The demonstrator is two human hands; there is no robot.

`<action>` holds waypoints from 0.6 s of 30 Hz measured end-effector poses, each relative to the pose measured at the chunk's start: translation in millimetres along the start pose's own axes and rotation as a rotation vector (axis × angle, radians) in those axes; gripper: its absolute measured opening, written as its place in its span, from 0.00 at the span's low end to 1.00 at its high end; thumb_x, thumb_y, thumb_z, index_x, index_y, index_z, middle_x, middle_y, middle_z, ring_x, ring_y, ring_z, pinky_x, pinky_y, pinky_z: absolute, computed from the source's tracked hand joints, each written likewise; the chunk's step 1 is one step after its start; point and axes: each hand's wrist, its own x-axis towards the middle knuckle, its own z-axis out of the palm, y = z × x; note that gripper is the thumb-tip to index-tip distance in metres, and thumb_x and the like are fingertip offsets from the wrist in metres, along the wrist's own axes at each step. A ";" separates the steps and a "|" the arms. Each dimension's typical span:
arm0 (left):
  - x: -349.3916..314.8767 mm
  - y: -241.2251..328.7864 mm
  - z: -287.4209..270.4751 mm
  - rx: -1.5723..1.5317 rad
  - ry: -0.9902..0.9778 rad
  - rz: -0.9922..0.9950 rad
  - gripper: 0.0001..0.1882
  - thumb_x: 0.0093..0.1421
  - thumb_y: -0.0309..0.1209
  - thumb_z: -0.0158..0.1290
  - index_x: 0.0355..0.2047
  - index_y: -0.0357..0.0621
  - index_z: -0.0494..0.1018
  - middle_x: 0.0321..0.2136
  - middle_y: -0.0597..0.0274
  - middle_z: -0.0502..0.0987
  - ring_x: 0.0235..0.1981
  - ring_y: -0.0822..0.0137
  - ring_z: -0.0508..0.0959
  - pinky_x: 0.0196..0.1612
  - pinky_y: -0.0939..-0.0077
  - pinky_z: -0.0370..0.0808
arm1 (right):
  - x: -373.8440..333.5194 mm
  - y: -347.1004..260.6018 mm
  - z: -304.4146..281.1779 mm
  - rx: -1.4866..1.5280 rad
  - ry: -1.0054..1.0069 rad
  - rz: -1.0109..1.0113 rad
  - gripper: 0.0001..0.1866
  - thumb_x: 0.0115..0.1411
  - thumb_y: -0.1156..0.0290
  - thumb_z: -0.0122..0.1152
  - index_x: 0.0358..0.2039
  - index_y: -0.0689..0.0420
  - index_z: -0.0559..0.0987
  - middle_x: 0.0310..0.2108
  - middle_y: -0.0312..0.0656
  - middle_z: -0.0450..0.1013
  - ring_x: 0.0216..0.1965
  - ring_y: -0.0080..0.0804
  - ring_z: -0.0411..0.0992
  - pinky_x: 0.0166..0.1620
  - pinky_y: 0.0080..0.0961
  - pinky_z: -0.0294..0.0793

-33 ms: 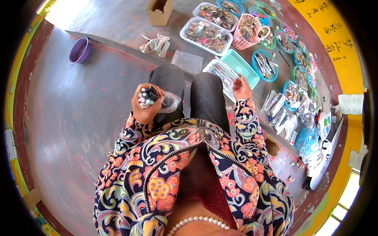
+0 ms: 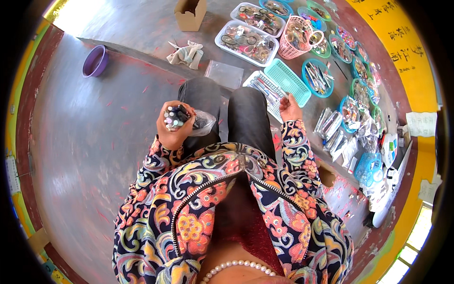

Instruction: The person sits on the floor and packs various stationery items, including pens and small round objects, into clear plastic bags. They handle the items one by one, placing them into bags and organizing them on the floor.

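My left hand (image 2: 175, 125) is closed round a bundle of pens (image 2: 175, 116), whose white and dark round ends point up. A clear plastic bag (image 2: 204, 122) hangs from beside that hand, over my left thigh. My right hand (image 2: 290, 109) is at the right edge of a white basket (image 2: 257, 75) that holds several pens lying lengthwise. Its fingers are pinched on a slim pale pen (image 2: 285, 95), mostly hidden by the fingertips. Just beyond, a turquoise basket (image 2: 294, 83) overlaps the white one.
A round blue basket of pens (image 2: 318, 78), a pink basket (image 2: 294, 38) and white trays (image 2: 248, 43) of small goods stand ahead right. Packaged pens (image 2: 328, 124) lie to the right. A purple basin (image 2: 96, 61), a cloth (image 2: 186, 54) and a cardboard box (image 2: 190, 16) are farther left.
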 end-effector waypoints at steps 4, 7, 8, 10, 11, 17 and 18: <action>0.0 -7.0 -7.9 -0.023 0.003 0.013 0.19 0.45 0.13 0.51 0.38 0.37 0.61 0.28 0.58 0.71 0.32 0.69 0.73 0.42 0.73 0.70 | 30.2 29.4 -48.4 -0.056 0.219 0.073 0.11 0.55 0.63 0.57 0.32 0.56 0.71 0.23 0.39 0.71 0.23 0.30 0.70 0.21 0.20 0.69; -1.1 -7.9 -10.5 -0.075 -0.005 -0.008 0.20 0.46 0.13 0.50 0.39 0.38 0.60 0.29 0.57 0.71 0.33 0.68 0.72 0.44 0.71 0.69 | 44.0 42.3 -56.1 -0.075 0.228 0.089 0.11 0.56 0.63 0.56 0.32 0.57 0.70 0.23 0.40 0.71 0.22 0.31 0.70 0.21 0.21 0.69; -1.0 -7.7 -9.7 -0.071 -0.011 -0.018 0.20 0.45 0.13 0.50 0.39 0.38 0.60 0.29 0.57 0.71 0.33 0.68 0.72 0.44 0.71 0.69 | 50.3 44.4 -57.7 -0.083 0.226 0.092 0.11 0.57 0.63 0.55 0.32 0.57 0.70 0.23 0.40 0.71 0.22 0.31 0.70 0.21 0.21 0.69; 0.0 -8.0 -7.4 -0.061 -0.031 -0.038 0.20 0.45 0.13 0.50 0.39 0.38 0.61 0.29 0.57 0.71 0.33 0.68 0.72 0.43 0.70 0.69 | 63.2 44.3 -59.3 -0.029 0.215 0.106 0.12 0.58 0.65 0.52 0.36 0.59 0.67 0.25 0.45 0.71 0.22 0.31 0.69 0.20 0.20 0.68; -0.8 -7.4 -8.1 -0.058 -0.034 -0.035 0.20 0.45 0.13 0.51 0.40 0.38 0.61 0.29 0.57 0.71 0.34 0.68 0.72 0.43 0.70 0.69 | 70.1 43.9 -54.3 -0.007 0.201 0.121 0.13 0.59 0.65 0.51 0.38 0.61 0.65 0.26 0.48 0.70 0.22 0.30 0.69 0.20 0.19 0.68; -0.5 -20.3 -2.0 -0.137 -0.033 0.022 0.23 0.45 0.12 0.51 0.42 0.40 0.60 0.29 0.56 0.71 0.35 0.66 0.71 0.42 0.70 0.69 | 97.1 22.2 -69.4 0.141 0.102 0.373 0.15 0.58 0.71 0.49 0.42 0.62 0.59 0.30 0.54 0.69 0.16 0.24 0.64 0.16 0.13 0.65; -0.7 -17.3 -4.7 -0.133 -0.049 -0.012 0.24 0.44 0.12 0.51 0.42 0.41 0.60 0.31 0.55 0.70 0.35 0.66 0.71 0.41 0.71 0.68 | 89.0 29.4 -49.1 -0.157 0.037 0.226 0.11 0.57 0.71 0.50 0.39 0.61 0.65 0.31 0.51 0.70 0.18 0.24 0.67 0.18 0.13 0.67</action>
